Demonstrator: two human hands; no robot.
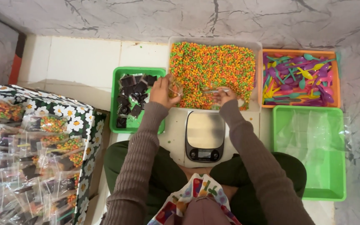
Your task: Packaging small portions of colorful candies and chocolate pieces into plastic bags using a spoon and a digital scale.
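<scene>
Head view: left hand (162,91) pinches a small clear bag (175,88) open over the tray of colourful puffs (211,68) at 12 o'clock; right hand (223,96) grips what looks like a clear scoop (215,90). Keep the bag mouth wide, pour low, then weigh on the scale (205,136).

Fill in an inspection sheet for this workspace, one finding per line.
Surface: pale tiled floor, marble-look wall behind.
Job's things: white tray of coloured beads; small clear bag in left hand; right hand over the beads with a clear scoop-like item; kitchen scale, bare pan.
Clutter: green tray of dark squares; orange tray of plastic spoons; green tray of clear bags; floral box of filled bags.
Grips: both shut.
Cables: nothing seen.
Surroundings: nothing seen.
</scene>
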